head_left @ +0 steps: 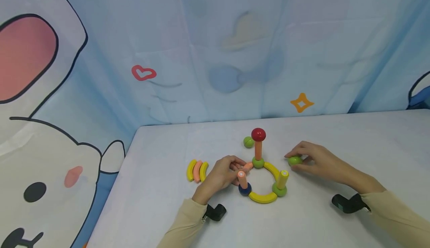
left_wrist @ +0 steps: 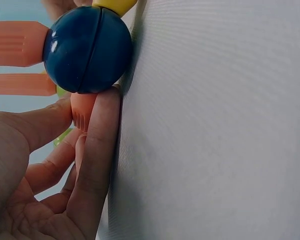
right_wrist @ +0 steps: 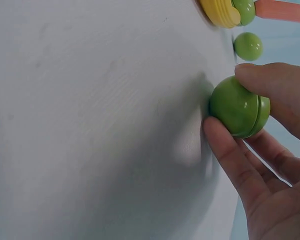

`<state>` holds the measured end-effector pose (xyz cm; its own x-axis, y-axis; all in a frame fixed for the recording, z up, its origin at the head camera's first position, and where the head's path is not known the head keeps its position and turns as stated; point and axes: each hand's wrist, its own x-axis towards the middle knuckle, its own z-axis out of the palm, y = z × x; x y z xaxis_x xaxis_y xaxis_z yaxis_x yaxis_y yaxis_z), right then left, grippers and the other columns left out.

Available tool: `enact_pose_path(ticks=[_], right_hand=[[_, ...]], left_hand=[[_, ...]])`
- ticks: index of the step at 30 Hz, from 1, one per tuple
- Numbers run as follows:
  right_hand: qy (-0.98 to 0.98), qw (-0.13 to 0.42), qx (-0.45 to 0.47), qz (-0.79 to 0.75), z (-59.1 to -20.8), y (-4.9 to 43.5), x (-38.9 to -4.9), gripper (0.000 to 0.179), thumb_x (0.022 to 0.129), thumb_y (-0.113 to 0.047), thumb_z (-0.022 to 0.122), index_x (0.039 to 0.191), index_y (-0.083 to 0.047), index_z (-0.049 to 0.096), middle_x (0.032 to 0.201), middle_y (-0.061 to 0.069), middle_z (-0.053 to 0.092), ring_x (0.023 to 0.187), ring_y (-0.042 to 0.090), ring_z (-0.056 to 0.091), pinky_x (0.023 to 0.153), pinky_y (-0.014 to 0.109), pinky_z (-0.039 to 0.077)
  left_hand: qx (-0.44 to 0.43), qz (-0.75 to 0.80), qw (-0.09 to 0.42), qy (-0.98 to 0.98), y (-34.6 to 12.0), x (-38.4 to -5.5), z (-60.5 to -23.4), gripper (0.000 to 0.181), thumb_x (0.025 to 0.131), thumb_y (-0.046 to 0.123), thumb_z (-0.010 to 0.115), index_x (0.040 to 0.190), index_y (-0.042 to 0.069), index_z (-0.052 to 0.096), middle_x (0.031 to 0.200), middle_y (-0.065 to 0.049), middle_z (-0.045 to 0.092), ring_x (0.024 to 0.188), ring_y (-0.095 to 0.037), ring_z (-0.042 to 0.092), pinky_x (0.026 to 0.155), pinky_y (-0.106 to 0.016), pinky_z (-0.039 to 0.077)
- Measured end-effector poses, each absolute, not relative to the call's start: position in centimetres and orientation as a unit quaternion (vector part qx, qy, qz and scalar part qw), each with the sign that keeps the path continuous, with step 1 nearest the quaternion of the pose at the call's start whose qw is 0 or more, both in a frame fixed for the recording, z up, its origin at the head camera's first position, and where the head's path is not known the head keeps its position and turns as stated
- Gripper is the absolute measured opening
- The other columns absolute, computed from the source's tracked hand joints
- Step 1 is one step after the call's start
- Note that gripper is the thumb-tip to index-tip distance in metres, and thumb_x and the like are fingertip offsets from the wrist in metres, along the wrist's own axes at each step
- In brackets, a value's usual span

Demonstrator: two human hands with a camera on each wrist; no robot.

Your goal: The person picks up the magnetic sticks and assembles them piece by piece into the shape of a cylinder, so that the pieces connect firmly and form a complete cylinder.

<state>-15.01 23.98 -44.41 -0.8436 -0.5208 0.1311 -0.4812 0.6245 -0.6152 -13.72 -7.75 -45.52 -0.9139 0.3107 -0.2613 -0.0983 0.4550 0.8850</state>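
Note:
My left hand (head_left: 221, 171) pinches an orange curved rod (left_wrist: 82, 111) between thumb and forefinger, right beside a dark blue ball (left_wrist: 85, 50). That ball is one corner of a ring of yellow and orange curved rods (head_left: 262, 198) and balls lying on the table. Upright sticks stand on the ring's balls; the tallest, an orange stick (head_left: 258, 151), carries a red ball (head_left: 258, 134). To the right of the ring, my right hand (head_left: 319, 164) holds a grooved green ball (right_wrist: 237, 107) between thumb and fingers, low over the tabletop.
Another green ball (head_left: 248, 142) lies behind the ring. Left of my left hand, two yellow curved rods and an orange curved rod (head_left: 198, 171) lie side by side on the white table (head_left: 151, 210). A printed curtain (head_left: 201, 54) hangs behind the table.

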Motion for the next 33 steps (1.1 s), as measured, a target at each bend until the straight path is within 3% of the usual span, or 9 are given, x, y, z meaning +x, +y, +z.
enact_pose_path(ticks=[8, 15, 25, 33], right_hand=[[0.911, 0.035, -0.289, -0.292, -44.1, 25.5, -14.4, 0.031, 0.090, -0.010, 0.083, 0.120, -0.007, 0.078, 0.109, -0.006, 0.066, 0.091, 0.005, 0.060, 0.075, 0.025, 0.058], [0.908, 0.052, -0.287, -0.300, -44.1, 26.3, -14.7, 0.026, 0.084, -0.007, 0.087, 0.106, -0.013, 0.075, 0.102, -0.009, 0.062, 0.087, 0.001, 0.056, 0.072, 0.025, 0.058], [0.902, 0.085, -0.290, -0.308, -43.1, 25.5, -14.3, 0.033, 0.080, -0.009, 0.091, 0.104, -0.014, 0.069, 0.102, -0.008, 0.061, 0.089, 0.003, 0.056, 0.073, 0.022, 0.059], [0.878, -0.031, -0.319, -0.357, -39.1, 24.4, -13.5, 0.047, 0.069, -0.006, 0.097, 0.105, -0.018, 0.070, 0.101, -0.013, 0.064, 0.091, 0.002, 0.062, 0.071, 0.023, 0.061]], left_hand=[[0.069, 0.506, 0.194, 0.838, -7.8, -13.8, -45.4, 0.025, 0.095, 0.010, 0.079, 0.118, 0.003, 0.071, 0.086, -0.001, 0.062, 0.063, -0.011, 0.061, 0.059, -0.023, 0.058], [0.068, 0.510, 0.196, 0.835, -7.7, -13.8, -45.5, 0.025, 0.096, 0.010, 0.078, 0.118, 0.002, 0.071, 0.087, -0.002, 0.062, 0.063, -0.011, 0.060, 0.059, -0.024, 0.058], [0.060, 0.516, 0.200, 0.831, -7.8, -13.7, -45.5, 0.024, 0.095, 0.009, 0.078, 0.117, 0.002, 0.071, 0.086, -0.002, 0.061, 0.061, -0.012, 0.059, 0.058, -0.024, 0.058], [0.064, 0.513, 0.199, 0.833, -7.8, -13.7, -45.5, 0.024, 0.096, 0.009, 0.078, 0.118, 0.002, 0.071, 0.086, -0.002, 0.061, 0.062, -0.011, 0.060, 0.058, -0.024, 0.058]])
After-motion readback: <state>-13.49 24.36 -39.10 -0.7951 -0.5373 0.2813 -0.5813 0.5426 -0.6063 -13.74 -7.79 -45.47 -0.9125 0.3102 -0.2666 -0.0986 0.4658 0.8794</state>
